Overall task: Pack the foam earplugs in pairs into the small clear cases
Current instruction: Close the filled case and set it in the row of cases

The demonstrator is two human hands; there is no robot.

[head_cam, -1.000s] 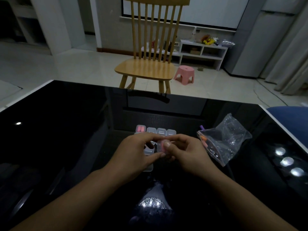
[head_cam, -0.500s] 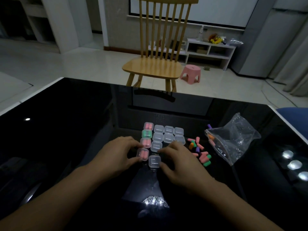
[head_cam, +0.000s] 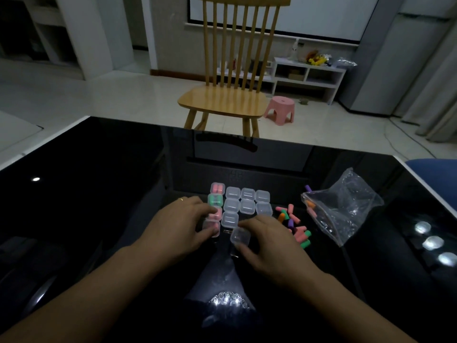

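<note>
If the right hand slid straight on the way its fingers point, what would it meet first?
The right hand points up-left, fingertips on a loose empty case. Pushed on, that case would probably meet the nearest empty case of the grid first; the gap between them looks slight.

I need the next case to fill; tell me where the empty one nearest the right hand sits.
Head view, centre: the empty case lies at the right hand fingertips, just nearer than the case grid.
</note>
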